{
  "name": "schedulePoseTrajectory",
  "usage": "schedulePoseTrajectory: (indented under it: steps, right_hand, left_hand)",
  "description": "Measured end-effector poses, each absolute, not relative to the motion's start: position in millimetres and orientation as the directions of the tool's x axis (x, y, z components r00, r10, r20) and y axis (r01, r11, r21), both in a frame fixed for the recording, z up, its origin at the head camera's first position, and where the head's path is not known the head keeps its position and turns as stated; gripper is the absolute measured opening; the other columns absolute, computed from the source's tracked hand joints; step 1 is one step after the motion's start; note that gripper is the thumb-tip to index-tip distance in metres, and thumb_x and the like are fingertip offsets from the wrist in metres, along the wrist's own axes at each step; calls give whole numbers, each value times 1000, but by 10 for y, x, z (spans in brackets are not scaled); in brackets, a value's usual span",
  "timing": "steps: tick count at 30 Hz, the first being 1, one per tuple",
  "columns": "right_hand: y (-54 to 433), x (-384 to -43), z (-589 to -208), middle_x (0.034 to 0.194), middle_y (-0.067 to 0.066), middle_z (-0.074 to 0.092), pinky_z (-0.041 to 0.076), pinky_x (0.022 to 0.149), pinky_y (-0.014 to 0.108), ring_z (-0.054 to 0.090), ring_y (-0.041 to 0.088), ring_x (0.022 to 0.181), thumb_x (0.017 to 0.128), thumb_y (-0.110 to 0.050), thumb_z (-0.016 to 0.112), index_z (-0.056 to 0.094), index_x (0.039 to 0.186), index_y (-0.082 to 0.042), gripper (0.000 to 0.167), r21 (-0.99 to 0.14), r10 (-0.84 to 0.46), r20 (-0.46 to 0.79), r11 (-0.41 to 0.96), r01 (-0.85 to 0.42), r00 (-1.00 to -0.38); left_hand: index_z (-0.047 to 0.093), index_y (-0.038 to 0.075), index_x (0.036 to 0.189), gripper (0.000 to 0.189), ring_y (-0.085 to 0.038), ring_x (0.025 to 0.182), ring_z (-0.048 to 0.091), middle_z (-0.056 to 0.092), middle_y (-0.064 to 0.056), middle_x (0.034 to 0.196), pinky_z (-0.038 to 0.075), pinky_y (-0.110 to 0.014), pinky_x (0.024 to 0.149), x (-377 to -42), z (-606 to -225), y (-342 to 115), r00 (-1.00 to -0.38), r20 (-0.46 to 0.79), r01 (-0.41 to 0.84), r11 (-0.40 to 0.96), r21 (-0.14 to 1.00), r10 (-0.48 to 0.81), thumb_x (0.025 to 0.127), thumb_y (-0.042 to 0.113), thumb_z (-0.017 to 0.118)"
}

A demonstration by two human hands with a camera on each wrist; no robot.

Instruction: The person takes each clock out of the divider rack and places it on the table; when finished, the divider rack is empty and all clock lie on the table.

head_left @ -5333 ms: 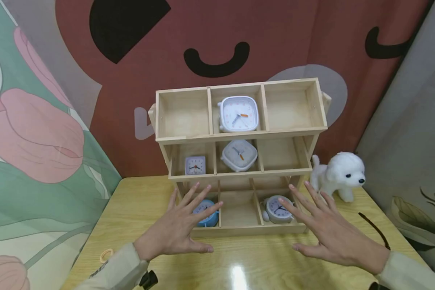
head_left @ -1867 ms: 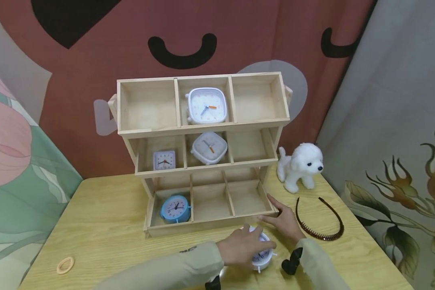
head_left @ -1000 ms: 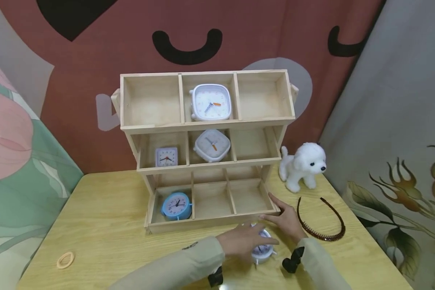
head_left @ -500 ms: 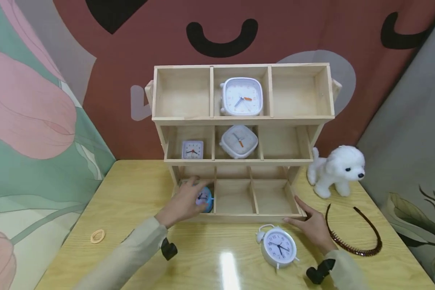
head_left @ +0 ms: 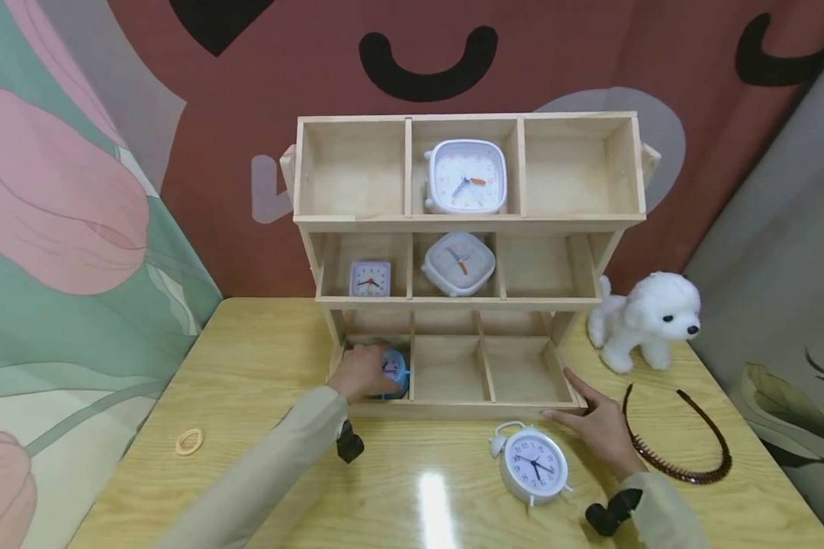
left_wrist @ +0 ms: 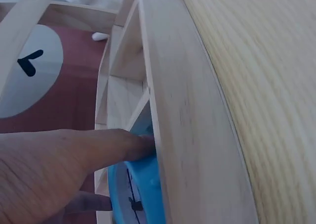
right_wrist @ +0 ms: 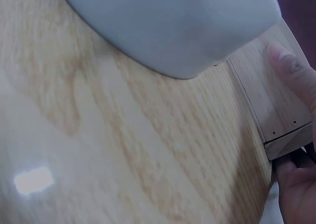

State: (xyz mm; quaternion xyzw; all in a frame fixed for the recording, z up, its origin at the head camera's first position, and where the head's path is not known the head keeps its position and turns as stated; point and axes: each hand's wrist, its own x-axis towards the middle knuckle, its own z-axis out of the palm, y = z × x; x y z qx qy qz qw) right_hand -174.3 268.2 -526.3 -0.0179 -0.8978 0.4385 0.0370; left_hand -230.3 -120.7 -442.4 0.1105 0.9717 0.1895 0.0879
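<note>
A round, sky-blue, plastic-looking alarm clock [head_left: 394, 367] is held between thumb and fingers by the left hand [head_left: 362, 371], inside the left compartment of the lowest tier of a pale, three-tiered wooden rack [head_left: 453, 412]. Its small projecting feet could be caught on the thin divider or front lip if it were lifted at a slant, and the smooth, curved casing could be let slip by a loose pinch. The rack's right front corner is gripped by the right hand [head_left: 599, 427]; were that hold eased, the rack might be dragged by a snag. Near that hand, a round, glossy white alarm clock [head_left: 534, 465] is supported by the wood-grained counter [head_left: 268, 366] and could be knocked by a stray wrist. Farther right, a toothed brown headband [head_left: 693, 478] and a fluffy white toy dog [head_left: 648, 316] are seen.
</note>
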Motion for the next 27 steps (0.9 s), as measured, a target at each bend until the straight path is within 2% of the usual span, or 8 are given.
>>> schedulePoseTrajectory:
  steps: [8, 10, 12, 15, 18, 20, 23, 27]
  right_hand:
    - [2687, -1744, -5301, 147, 17, 42, 26, 84, -5, 41, 30, 132, 73, -41, 82, 39, 148, -19, 89, -780, 71, 66, 626, -7, -995]
    - [2678, -1735, -5307, 145, 19, 44, 34, 80, 2, 52, 26, 117, 73, -42, 81, 39, 148, -21, 89, -758, 69, 87, 652, -21, -994]
    - [2679, -1718, -5306, 133, 24, 57, 39, 69, 12, 59, 20, 85, 73, -44, 81, 38, 149, -22, 90, -729, 67, 107, 684, -33, -992]
    - [2695, -1697, -5293, 109, 25, 65, 35, 57, 22, 34, 10, 54, 74, -42, 81, 35, 150, -22, 91, -695, 59, 136, 717, -52, -989]
    - [2706, -1707, -5286, 108, 26, 65, 39, 60, 26, 47, 14, 60, 74, -43, 81, 34, 151, -20, 92, -678, 45, 146, 732, -67, -988]
    - [2709, -1727, -5279, 127, 28, 59, 47, 73, 32, 61, 25, 84, 73, -43, 81, 35, 150, -19, 93, -679, 39, 146, 730, -72, -988]
    - [2710, -1745, -5275, 140, 27, 48, 45, 96, 47, 50, 38, 124, 72, -43, 82, 36, 150, -19, 93, -700, 39, 134, 711, -67, -990]
    - [2716, -1742, -5268, 141, 28, 45, 39, 102, 57, 44, 43, 130, 71, -42, 82, 36, 150, -18, 94, -726, 44, 112, 686, -52, -993]
  left_hand:
    - [58, 10, 129, 70, -26, 90, 64, 68, -12, 106, 55, -42, 74, -2341, -4483, -1237, -964, -136, 152, 893, 423, 229, 69, 37, 82]
    - [60, 11, 128, 69, -24, 89, 64, 68, -10, 104, 55, -41, 74, -2335, -4470, -1264, -967, -127, 147, 887, 438, 223, 68, 37, 83]
    - [58, 12, 131, 72, -27, 95, 63, 67, -10, 111, 54, -43, 78, -2322, -4428, -1271, -966, -110, 160, 879, 449, 232, 68, 37, 83]
    - [55, 15, 135, 77, -35, 108, 59, 62, -12, 122, 52, -50, 86, -2286, -4331, -1238, -965, -86, 183, 873, 453, 247, 68, 39, 83]
    - [54, 19, 137, 79, -38, 106, 57, 61, -13, 121, 51, -54, 84, -2218, -4200, -1177, -964, -66, 210, 890, 404, 258, 67, 41, 84]
    - [55, 20, 136, 80, -33, 97, 59, 64, -13, 112, 52, -48, 77, -2134, -4104, -1127, -963, -62, 221, 895, 387, 264, 66, 42, 85]
    - [52, 19, 139, 85, -25, 83, 59, 63, -13, 106, 52, -36, 67, -1942, -3983, -1025, -950, -51, 266, 885, 382, 307, 64, 39, 87]
    - [48, 19, 142, 90, -18, 82, 59, 61, -15, 114, 50, -25, 62, -1597, -3933, -802, -907, -72, 350, 839, 416, 414, 63, 35, 88]
